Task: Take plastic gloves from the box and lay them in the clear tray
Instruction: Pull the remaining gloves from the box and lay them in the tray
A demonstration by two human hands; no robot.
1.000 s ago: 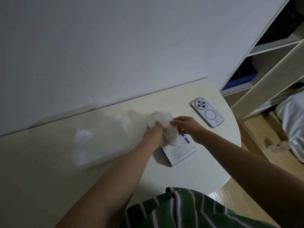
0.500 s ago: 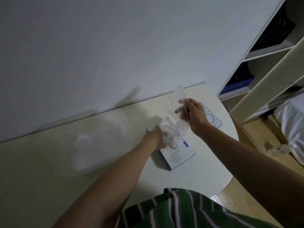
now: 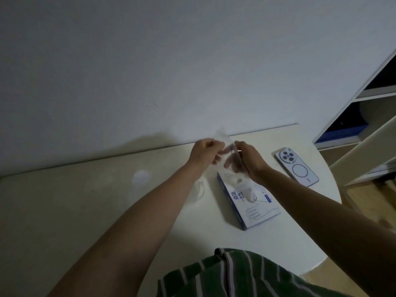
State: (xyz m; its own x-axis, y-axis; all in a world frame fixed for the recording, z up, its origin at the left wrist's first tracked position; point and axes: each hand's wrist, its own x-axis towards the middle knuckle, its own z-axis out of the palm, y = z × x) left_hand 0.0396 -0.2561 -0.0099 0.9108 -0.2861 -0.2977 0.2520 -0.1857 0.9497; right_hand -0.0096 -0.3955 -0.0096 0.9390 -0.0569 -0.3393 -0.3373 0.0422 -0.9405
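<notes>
1. Lay flat toward the table's (image 3: 278, 249) right edge: the box (image 3: 255, 207), long axis running far-left to near-right.
2. Pinched between left hand (image 3: 203, 152) and right hand (image 3: 248, 160), fingers curled: the glove (image 3: 224, 137), raised over the box's far end, roughly upright, its lower end hard to separate from the box.
3. Barely made out left of the box: the clear tray (image 3: 198, 190).

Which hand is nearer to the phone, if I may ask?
Right: the right hand hovers left of the phone, apart from it; the left hand is farther left.

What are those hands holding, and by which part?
A clear plastic glove, held over the box. The left hand and right hand each pinch its upper end, one at each side; the rest hangs down.
</notes>
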